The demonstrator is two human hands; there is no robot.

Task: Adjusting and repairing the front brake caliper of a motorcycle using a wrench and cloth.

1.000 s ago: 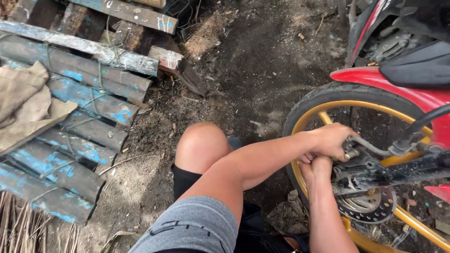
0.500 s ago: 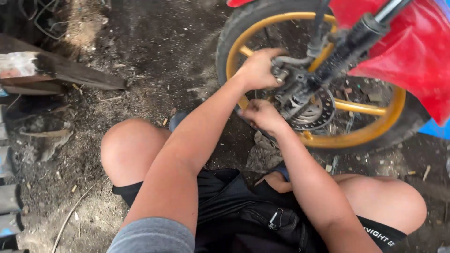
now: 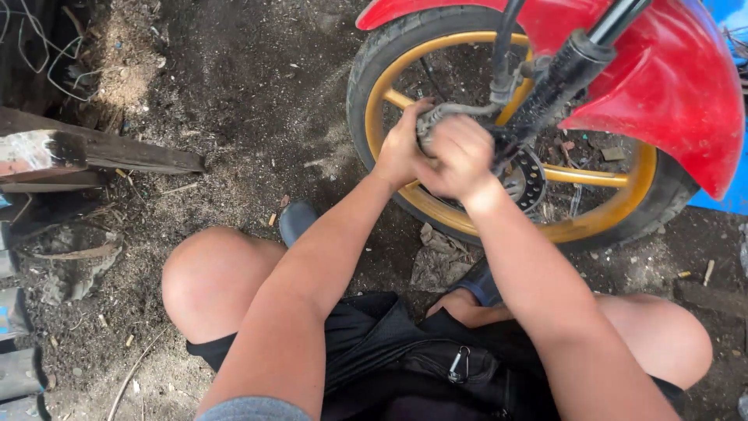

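Observation:
A motorcycle front wheel with a yellow rim point(image 3: 592, 226) and black tyre point(image 3: 366, 70) stands before me under a red fender point(image 3: 670, 86). Down to the hub runs a black fork leg point(image 3: 561, 74), and a perforated brake disc point(image 3: 530, 183) shows behind my hands. My left hand point(image 3: 399, 152) grips the grey brake caliper point(image 3: 436, 115) from the left. Pressed against it, my right hand point(image 3: 461, 160) is a blurred closed fist over the same part; what lies under the fingers is hidden. A black hose point(image 3: 506, 47) rises from the caliper.
I squat on dark dirt with both knees spread and a black bag point(image 3: 436, 359) in my lap. A blue shoe point(image 3: 296, 218) sits below the tyre. Weathered wooden planks point(image 3: 101, 152) lie at the left, loose wires point(image 3: 39, 47) at top left, blue sheeting point(image 3: 732, 203) at far right.
My view swung from the planks round to the wheel. My right hand rose from under the caliper to close over it beside my left hand, which stayed there.

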